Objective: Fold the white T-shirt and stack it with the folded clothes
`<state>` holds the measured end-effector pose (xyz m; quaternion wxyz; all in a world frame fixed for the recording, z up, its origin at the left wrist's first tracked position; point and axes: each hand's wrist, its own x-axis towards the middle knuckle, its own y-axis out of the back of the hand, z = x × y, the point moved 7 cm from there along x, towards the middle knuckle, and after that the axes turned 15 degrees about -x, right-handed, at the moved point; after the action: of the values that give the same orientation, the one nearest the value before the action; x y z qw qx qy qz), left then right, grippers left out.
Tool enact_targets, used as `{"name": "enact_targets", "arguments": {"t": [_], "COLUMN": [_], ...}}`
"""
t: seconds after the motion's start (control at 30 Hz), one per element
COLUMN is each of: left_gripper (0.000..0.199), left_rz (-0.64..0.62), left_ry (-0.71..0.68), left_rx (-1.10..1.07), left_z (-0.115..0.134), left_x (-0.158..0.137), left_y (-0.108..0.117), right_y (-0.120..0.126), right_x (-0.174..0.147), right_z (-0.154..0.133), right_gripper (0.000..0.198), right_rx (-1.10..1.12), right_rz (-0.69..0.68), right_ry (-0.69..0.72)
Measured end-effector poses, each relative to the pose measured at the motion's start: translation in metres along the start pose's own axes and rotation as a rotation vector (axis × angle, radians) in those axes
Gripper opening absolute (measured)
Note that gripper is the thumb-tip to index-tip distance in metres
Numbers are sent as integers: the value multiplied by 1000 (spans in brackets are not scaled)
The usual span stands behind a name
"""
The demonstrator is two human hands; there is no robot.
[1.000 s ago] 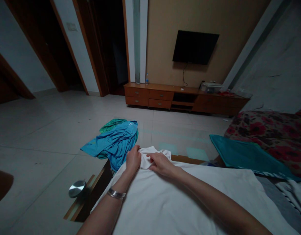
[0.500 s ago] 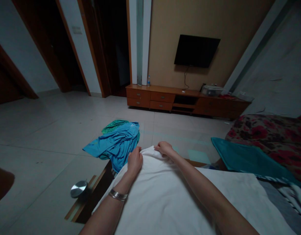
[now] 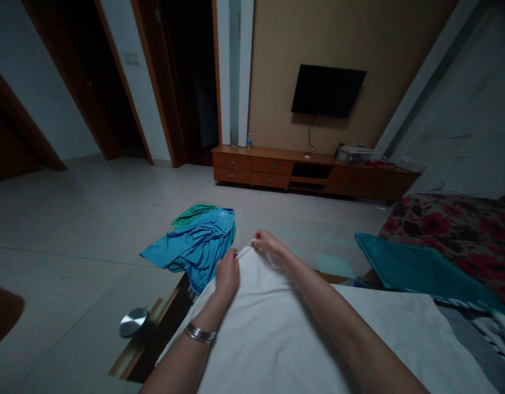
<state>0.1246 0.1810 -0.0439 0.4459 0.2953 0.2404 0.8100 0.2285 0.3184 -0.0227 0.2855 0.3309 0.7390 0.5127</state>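
On the low glass-topped desk with brown edges [image 3: 164, 334] lies one wide white cloth [image 3: 260, 339]; we pinch its far edge with our left hand [image 3: 227, 272] and our right hand [image 3: 268, 241], the edge stretching between them, the rest lying toward us.

A cloth [image 3: 260, 339] is covering part of the desk [image 3: 165, 328] at bottom centre, the left hand [image 3: 227, 271] and right hand [image 3: 266, 241] sitting at its far edge. Piled clothes [image 3: 197, 241] are lying just left of these, mid-frame. Beyond, a cabinet [image 3: 272, 164] is standing beneath a television [image 3: 329, 91], upper right of centre.
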Motion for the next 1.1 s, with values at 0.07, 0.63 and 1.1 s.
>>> {"name": "enact_targets", "arguments": {"t": [0.07, 0.63, 1.1], "left_gripper": [34, 39, 35], "left_rz": [29, 10, -8], "left_ry": [9, -21, -11], "left_rx": [14, 396, 440], "left_z": [2, 14, 25], "left_x": [-2, -5, -9], "left_y": [4, 7, 6], "right_y": [5, 24, 11], "right_x": [9, 4, -59], "right_z": [-4, 93, 88], "right_gripper": [30, 25, 39], "right_rx": [65, 96, -18], "right_rz": [48, -43, 2], "right_ry": [61, -165, -175]}}
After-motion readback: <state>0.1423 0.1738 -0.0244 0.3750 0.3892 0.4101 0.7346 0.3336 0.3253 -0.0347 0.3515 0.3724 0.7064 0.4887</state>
